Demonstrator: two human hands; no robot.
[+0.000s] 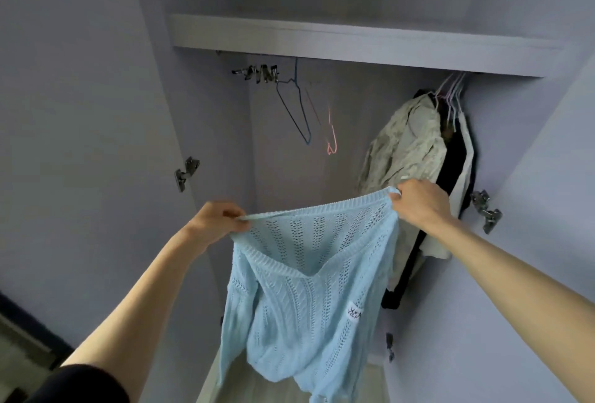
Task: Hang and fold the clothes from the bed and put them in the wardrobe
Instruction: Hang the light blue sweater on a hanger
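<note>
Before the open wardrobe [322, 145], a pale blue open-knit sweater [309, 290] hangs stretched between two raised hands. Its lower hem runs off the bottom edge, and one sleeve droops at the left side; the other sleeve cannot be made out. It has a ribbed V neckline, lacy vertical stripes and one small white label [354, 315] with dark marks too small to read. The left hand [215, 220] pinches the ribbed edge with curled fingers; the right hand [418, 201] grips the opposite end of the same edge, fingers folded round it.

Behind the sweater, under the one shelf [354, 43], the rail itself is hidden. Three bare hangers show: a dark blue one [297, 109], a thin reddish one, blurred, and a pink one [331, 141], also blurred. A cluster of metal clips [260, 73] sits at the left. On the right hang several garments [409, 145] on pale hangers, beige, black and white, their count unclear. Three door hinges show plainly: one [186, 173] left, one [486, 211] right, another lower right.
</note>
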